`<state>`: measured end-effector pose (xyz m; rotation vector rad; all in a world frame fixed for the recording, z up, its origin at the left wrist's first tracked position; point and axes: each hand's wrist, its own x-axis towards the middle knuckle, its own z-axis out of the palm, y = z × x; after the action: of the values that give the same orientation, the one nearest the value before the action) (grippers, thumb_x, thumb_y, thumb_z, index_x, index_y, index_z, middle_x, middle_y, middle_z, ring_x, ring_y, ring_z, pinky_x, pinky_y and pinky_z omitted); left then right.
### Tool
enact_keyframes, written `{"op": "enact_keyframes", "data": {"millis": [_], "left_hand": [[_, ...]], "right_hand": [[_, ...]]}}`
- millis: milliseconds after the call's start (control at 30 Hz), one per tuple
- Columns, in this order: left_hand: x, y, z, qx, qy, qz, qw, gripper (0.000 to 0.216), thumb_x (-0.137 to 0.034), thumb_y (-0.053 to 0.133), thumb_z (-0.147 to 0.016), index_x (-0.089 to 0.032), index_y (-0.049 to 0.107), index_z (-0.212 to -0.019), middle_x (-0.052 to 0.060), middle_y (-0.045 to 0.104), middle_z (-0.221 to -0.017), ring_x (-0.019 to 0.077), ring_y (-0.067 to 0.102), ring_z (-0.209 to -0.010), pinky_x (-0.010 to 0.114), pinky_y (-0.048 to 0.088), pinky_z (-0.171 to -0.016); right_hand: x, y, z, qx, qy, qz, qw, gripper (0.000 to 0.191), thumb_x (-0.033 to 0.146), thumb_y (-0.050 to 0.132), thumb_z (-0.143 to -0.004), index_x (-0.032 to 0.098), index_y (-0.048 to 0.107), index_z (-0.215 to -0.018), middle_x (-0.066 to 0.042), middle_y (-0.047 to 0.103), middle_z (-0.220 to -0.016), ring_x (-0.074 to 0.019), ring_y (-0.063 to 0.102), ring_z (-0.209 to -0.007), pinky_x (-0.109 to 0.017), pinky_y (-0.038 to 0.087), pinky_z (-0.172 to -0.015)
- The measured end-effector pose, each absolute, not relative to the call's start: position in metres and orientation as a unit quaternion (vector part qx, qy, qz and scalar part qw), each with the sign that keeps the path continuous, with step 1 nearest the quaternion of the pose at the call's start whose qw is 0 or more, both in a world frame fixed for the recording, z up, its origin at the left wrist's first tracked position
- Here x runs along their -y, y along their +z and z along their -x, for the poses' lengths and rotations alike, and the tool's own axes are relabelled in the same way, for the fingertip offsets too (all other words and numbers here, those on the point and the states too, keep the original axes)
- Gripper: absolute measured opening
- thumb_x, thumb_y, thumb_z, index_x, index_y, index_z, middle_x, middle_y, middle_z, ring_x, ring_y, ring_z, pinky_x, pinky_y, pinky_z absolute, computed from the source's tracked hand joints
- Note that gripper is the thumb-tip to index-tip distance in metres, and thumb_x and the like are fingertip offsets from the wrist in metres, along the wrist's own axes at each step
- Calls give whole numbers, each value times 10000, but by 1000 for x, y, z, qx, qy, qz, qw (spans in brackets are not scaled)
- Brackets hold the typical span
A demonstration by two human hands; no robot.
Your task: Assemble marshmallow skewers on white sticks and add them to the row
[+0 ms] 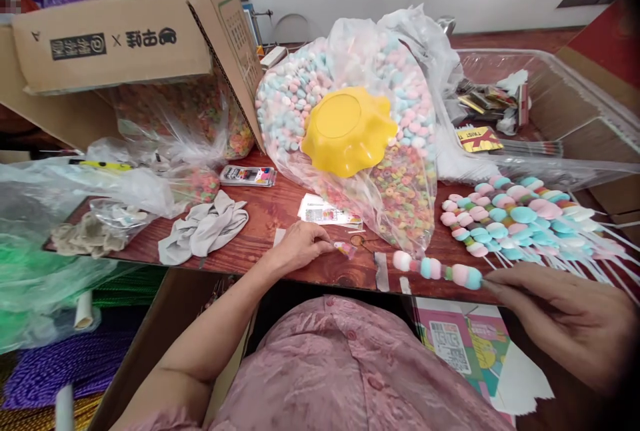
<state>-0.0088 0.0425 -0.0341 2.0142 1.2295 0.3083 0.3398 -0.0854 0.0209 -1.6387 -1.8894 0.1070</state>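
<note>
My right hand (565, 317) pinches one end of a marshmallow skewer (434, 269), held level over the table's front edge. Pink, white and blue marshmallows alternate on it with small coloured gummy rings. My left hand (303, 245) rests at the table's edge, thumb and fingers together in a pinch at the side of a small pink printed wrapper (344, 249). Just right of the wrapper lies a thin wire ring (358, 241). More finished skewers (520, 214) are piled at the right, their white sticks pointing toward my right hand.
A yellow wavy bowl (345, 131) sits on a big clear bag of marshmallows (295, 94) and gummy rings (405, 194). Printed cards (327, 211) lie before it. Left are a cardboard box (115, 41) and grey cloth (205, 227); right, a clear plastic bin (590, 117).
</note>
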Motion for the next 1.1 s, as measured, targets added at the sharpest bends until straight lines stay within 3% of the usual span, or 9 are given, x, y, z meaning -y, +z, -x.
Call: {"op": "enact_keyframes", "data": {"millis": [100, 200, 333, 500, 567, 633, 700, 867, 1100], "left_hand": [[-45, -38, 8, -482, 139, -766, 401, 198, -320, 640, -817, -189, 788, -805, 25, 756, -771, 156, 636, -708, 245, 424, -672], [-48, -39, 8, -485, 149, -747, 430, 234, -362, 643, -809, -185, 797, -826, 24, 757, -776, 152, 630, -704, 240, 420, -665], [-49, -41, 11, -481, 155, -733, 455, 290, -378, 604, -821, -160, 795, -822, 15, 721, -703, 131, 567, -640, 224, 386, -599], [-49, -45, 7, -486, 183, -719, 462, 303, -374, 592, -830, -136, 768, -763, 5, 674, -663, 120, 529, -620, 218, 379, -585], [-46, -48, 1, -489, 203, -723, 443, 279, -348, 585, -844, -143, 753, -755, -3, 671, -677, 125, 544, -643, 220, 398, -611], [-41, -51, -5, -485, 232, -728, 425, 252, -321, 581, -861, -153, 745, -770, -3, 685, -719, 132, 570, -683, 228, 424, -654], [-33, -54, -11, -478, 263, -727, 416, 231, -299, 586, -875, -155, 743, -788, 13, 702, -760, 140, 594, -713, 240, 446, -689], [-14, -60, -11, -453, 304, -749, 375, 160, -228, 614, -876, -158, 749, -828, 58, 719, -840, 169, 632, -805, 285, 483, -780], [-5, -66, -6, -431, 303, -782, 332, 164, -206, 599, -893, -182, 759, -875, 77, 702, -856, 186, 622, -846, 328, 495, -796]], "right_hand": [[84, 7, -310, 739, 103, 563, 357, 84, 311, 658, -846, 244, 707, -860, -13, 715, -767, -152, 666, -661, -266, 527, -620], [83, -8, -292, 715, 134, 574, 377, 53, 252, 664, -838, 222, 700, -813, -5, 701, -722, -139, 652, -637, -248, 519, -620], [85, -22, -299, 626, 252, 604, 424, 114, 312, 703, -789, 209, 703, -740, -8, 690, -671, -149, 640, -590, -231, 519, -551], [79, -35, -282, 520, 390, 590, 479, 194, 344, 771, -713, 202, 748, -843, -31, 725, -758, -171, 658, -652, -253, 543, -587], [68, -44, -255, 481, 433, 576, 499, 235, 372, 767, -712, 188, 754, -857, -12, 674, -663, -143, 591, -570, -248, 496, -527], [54, -53, -226, 426, 482, 564, 519, 289, 407, 756, -715, 172, 747, -884, 46, 532, -498, -90, 430, -434, -216, 366, -415], [40, -60, -203, 392, 515, 548, 530, 348, 396, 778, -678, 166, 741, -936, 71, 492, -478, -71, 364, -420, -210, 322, -415], [23, -64, -187, 409, 535, 549, 494, 329, 433, 757, -686, 147, 738, -845, -8, 671, -682, -125, 523, -585, -250, 428, -570], [21, -61, -204, 548, 471, 570, 391, 330, 466, 612, -804, 176, 699, -671, 10, 618, -642, -165, 535, -649, -261, 420, -611]]}}
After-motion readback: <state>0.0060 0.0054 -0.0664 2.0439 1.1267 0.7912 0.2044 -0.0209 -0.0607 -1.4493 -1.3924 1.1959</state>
